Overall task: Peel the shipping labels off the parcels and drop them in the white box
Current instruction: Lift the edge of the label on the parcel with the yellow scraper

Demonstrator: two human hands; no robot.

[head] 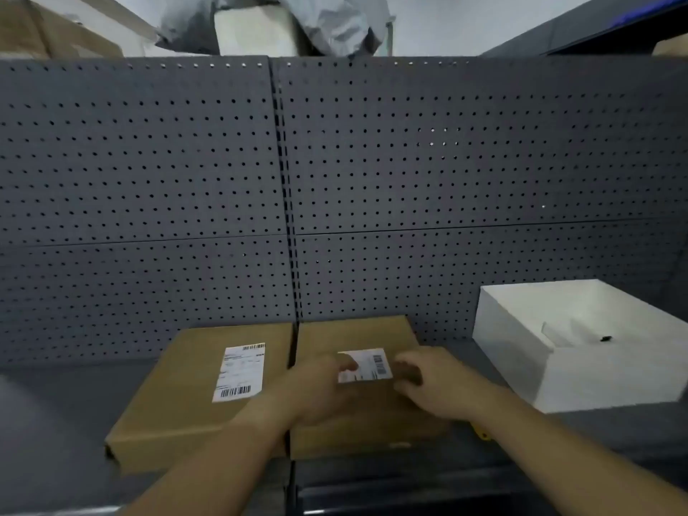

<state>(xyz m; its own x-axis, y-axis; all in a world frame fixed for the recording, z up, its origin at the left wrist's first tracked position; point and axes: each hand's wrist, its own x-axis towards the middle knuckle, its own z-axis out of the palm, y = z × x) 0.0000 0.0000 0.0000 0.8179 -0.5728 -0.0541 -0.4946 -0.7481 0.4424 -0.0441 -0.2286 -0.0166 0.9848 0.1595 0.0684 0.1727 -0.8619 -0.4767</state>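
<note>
- Left hand point(316, 389) pinches the label point(366, 364) on the right parcel point(357, 385).
- Right hand point(435, 385) rests beside it, fingers curled; grip unclear.
- White box point(521, 366) sits just right, open.

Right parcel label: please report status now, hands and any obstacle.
Left hand pinches the label at its left edge; right hand rests on the right parcel. Label partly lifted, not off. White box open at right, path clear.
</note>
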